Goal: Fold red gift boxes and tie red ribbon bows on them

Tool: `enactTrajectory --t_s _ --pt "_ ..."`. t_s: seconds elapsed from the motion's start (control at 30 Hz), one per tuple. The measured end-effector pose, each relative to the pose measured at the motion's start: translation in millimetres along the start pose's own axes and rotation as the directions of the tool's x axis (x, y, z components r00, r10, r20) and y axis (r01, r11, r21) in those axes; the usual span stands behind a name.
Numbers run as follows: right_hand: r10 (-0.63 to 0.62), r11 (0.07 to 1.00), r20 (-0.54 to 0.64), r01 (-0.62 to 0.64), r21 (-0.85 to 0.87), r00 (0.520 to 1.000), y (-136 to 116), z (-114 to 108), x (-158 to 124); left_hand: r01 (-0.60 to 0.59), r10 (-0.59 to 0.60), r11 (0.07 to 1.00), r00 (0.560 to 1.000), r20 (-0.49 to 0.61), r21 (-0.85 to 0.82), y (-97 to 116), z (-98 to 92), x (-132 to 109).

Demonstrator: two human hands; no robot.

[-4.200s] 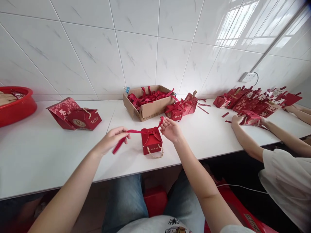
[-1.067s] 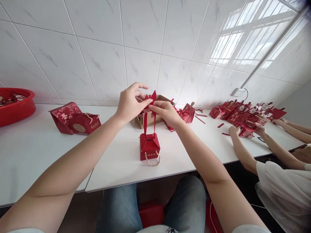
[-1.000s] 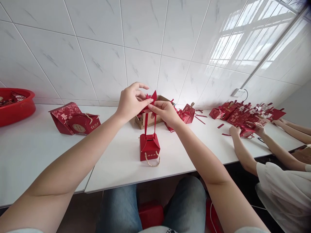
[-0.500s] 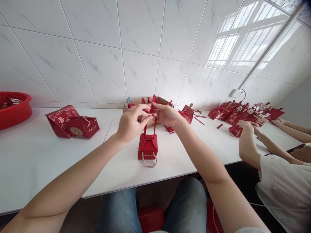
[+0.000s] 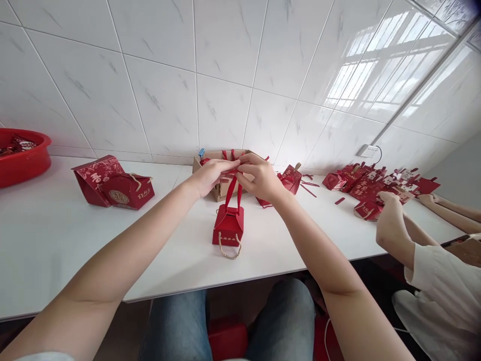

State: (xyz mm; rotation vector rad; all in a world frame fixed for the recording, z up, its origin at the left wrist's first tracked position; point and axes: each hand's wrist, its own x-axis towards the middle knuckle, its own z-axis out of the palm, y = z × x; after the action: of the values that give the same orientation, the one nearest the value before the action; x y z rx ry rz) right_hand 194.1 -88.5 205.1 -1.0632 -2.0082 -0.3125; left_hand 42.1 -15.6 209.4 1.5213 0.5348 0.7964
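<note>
A small red gift box [image 5: 229,228] with a twisted cord handle [image 5: 230,254] stands on the white table near its front edge. From its top a red ribbon [image 5: 233,193] runs up between my hands. My left hand [image 5: 212,174] is closed on the ribbon's upper part, fingers pointing right. My right hand [image 5: 259,175] pinches the ribbon from the other side, and the fingertips of both hands meet. The ribbon's top is largely hidden behind my fingers.
Behind my hands is a cardboard box [image 5: 221,193] holding red ribbons. Red gift boxes [image 5: 128,193] stand left, beside a red basin [image 5: 26,158]. Another red box [image 5: 291,178] is right of centre. A co-worker's hand [image 5: 389,198] touches a red box [image 5: 369,209]; more red packaging lies beyond.
Both my hands have drawn closer together over the ribbon, with the right hand turned over, knuckles up. The small gift box has stayed about where it was. The view has shifted slightly.
</note>
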Motion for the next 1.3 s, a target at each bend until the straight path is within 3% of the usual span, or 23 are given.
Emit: enactTrajectory --t_s 0.1,0.3,0.43,0.57,0.63,0.7,0.8,0.83,0.97,1.07,1.1,1.13,1.17,1.2,1.23,1.27,1.3 --pt "-0.012 1.000 -0.026 0.011 -0.008 1.000 3.7 0.5 -6.1 0.087 -0.083 0.993 0.995 0.054 -0.082 -1.5 3.8 1.6" --pt "0.009 0.999 -0.026 -0.007 0.045 1.000 2.4 -0.9 -15.1 0.171 -0.140 0.920 0.984 0.113 -0.353 -11.9 9.9 5.1" --pt "0.106 0.973 -0.075 -0.088 0.212 0.992 -1.6 -3.9 -25.3 0.057 -0.078 0.961 0.995 -0.067 -0.271 -17.6 8.0 1.4" --pt "0.357 0.866 -0.074 -0.300 0.400 0.931 -1.0 -6.0 -58.1 0.043 -0.087 0.982 0.968 -0.236 -0.184 -36.8 -13.5 -12.0" --pt "0.499 0.750 -0.016 -0.423 0.509 0.866 3.6 -3.5 -86.5 0.068 -0.112 0.987 0.941 -0.320 -0.146 -53.5 -33.2 -22.2" --pt "0.671 0.554 0.059 -0.553 0.622 0.739 11.2 0.9 -119.8 0.118 -0.153 0.987 0.899 -0.410 -0.109 -72.8 -56.9 -33.5" --pt "0.904 0.113 0.187 -0.635 0.764 0.385 24.2 5.9 -167.7 0.224 -0.191 0.974 0.833 -0.519 0.002 -100.2 -91.1 -49.2" --pt "0.932 0.016 0.221 -0.640 0.768 0.288 27.9 6.4 -180.6 0.287 -0.196 0.953 0.826 -0.529 0.094 -107.6 -99.8 -53.4" --pt "0.961 -0.064 0.233 -0.700 0.711 0.148 36.4 5.4 -207.8 0.409 -0.215 0.877 0.803 -0.556 0.251 -124.8 -110.1 -62.9" --pt "0.996 -0.023 0.083 -0.735 0.677 0.045 36.2 7.2 -202.1 0.384 -0.037 0.831 0.759 -0.651 0.401 -123.5 -93.9 -63.2" --pt "0.999 0.042 -0.014 -0.758 0.651 0.044 34.7 9.2 -196.1 0.337 0.053 0.811 0.772 -0.634 0.478 -120.9 -85.9 -62.6" --pt "0.991 0.130 -0.105 -0.784 0.607 0.083 32.4 12.0 -188.5 0.267 0.131 0.783 0.813 -0.567 0.562 -117.7 -77.4 -61.8" --pt "0.963 0.262 -0.189 -0.813 0.520 0.190 29.3 15.7 -179.9 0.163 0.191 0.740 0.879 -0.436 0.653 -114.4 -68.8 -60.9" --pt "0.917 0.398 -0.201 -0.816 0.419 0.344 25.5 20.5 -170.8 0.048 0.208 0.701 0.940 -0.269 0.712 -111.3 -60.4 -59.8" --pt "0.850 0.523 -0.135 -0.781 0.342 0.510 21.2 26.1 -161.7 -0.047 0.187 0.677 0.976 -0.110 0.735 -108.9 -52.6 -58.6" --pt "0.766 0.622 -0.041 -0.724 0.298 0.642 16.6 32.5 -153.1 -0.114 0.164 0.665 0.986 0.005 0.738 -107.3 -45.6 -57.2" --pt "0.688 0.694 0.028 -0.669 0.267 0.725 12.1 39.2 -145.2 -0.154 0.144 0.657 0.986 0.078 0.738 -106.8 -39.6 -55.8"
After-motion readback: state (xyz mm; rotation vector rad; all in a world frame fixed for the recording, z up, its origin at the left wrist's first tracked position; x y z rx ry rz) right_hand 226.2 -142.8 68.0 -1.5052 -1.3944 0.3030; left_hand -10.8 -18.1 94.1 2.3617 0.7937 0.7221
